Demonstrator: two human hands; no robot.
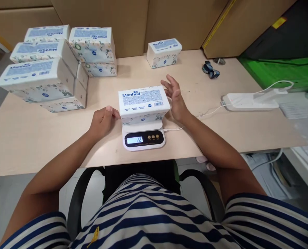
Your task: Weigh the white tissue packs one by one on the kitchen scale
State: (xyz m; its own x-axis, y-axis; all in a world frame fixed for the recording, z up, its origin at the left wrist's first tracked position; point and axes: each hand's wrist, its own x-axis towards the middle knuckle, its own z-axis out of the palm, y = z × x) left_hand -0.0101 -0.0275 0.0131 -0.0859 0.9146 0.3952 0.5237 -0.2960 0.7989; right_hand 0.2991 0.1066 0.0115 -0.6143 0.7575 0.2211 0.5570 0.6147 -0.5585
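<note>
A white tissue pack (143,103) printed "Manhua" lies on a small white kitchen scale (143,137) whose lit display reads 22. My left hand (102,121) rests on the table just left of the pack, fingers curled in, thumb near the pack's lower left corner and holding nothing that I can see. My right hand (175,98) hovers just right of the pack with fingers spread apart, not gripping it.
Several identical tissue packs are stacked at the back left (46,67); another pack (163,52) stands alone at the back centre. A dark blue clip-like object (210,70) lies further right. A white power strip (249,102) with cables sits at the right edge. Cardboard boxes (133,20) line the back.
</note>
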